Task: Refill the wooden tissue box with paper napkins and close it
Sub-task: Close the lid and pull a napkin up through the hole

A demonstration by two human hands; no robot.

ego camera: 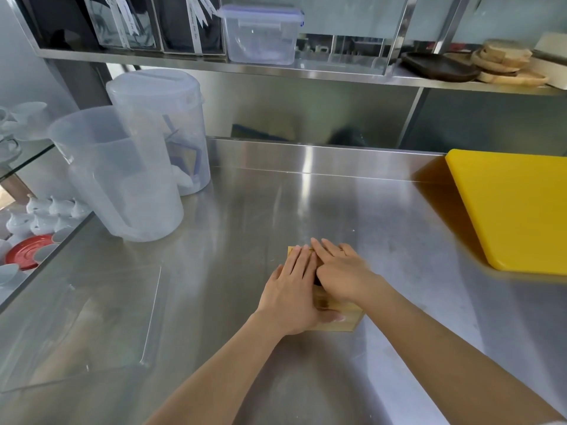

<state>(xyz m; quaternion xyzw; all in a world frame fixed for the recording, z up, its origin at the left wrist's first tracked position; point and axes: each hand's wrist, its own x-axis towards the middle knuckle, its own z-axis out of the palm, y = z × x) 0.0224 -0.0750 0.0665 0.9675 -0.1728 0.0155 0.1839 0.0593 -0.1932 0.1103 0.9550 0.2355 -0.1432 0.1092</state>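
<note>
A light wooden tissue box (343, 323) lies on the steel counter (245, 225), near its front middle. Both hands cover most of its top. My left hand (294, 289) lies flat on the left part, fingers together pointing away, thumb curled over the near edge. My right hand (340, 271) lies flat across the right part, its fingertips touching the left hand's fingers. A dark slot shows between the hands. Only the box's near right corner and far left corner are visible. No napkins are in sight.
Two translucent plastic pitchers (122, 173) stand at the back left. A yellow cutting board (515, 210) lies at the right. A clear acrylic sheet (92, 326) rests at the front left. White cups and a red saucer (27, 251) sit below a glass shelf at the left edge.
</note>
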